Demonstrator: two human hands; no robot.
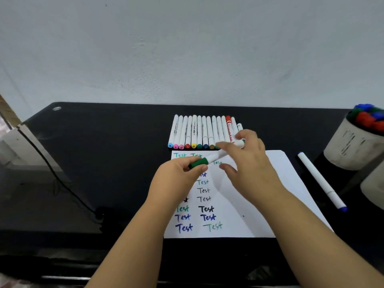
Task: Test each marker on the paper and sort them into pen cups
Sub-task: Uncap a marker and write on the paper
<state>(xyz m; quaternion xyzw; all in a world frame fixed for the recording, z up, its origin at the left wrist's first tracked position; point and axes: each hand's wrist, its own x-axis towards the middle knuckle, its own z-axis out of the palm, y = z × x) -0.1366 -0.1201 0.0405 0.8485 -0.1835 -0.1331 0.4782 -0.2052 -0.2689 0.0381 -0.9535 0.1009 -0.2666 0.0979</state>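
Midway through the sort, we see the left hand (178, 173) pinching the green cap end of a marker (214, 157) over the paper (259, 215) (already crowded with test words), right hand (247, 161) fingers spread, a row of markers (199, 132) waiting toward the counter's (104, 152) back edge, one cup (353, 146) part-filled.

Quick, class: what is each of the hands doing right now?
Left hand: grips the green cap of a marker.
Right hand: open, fingers spread, over the marker.
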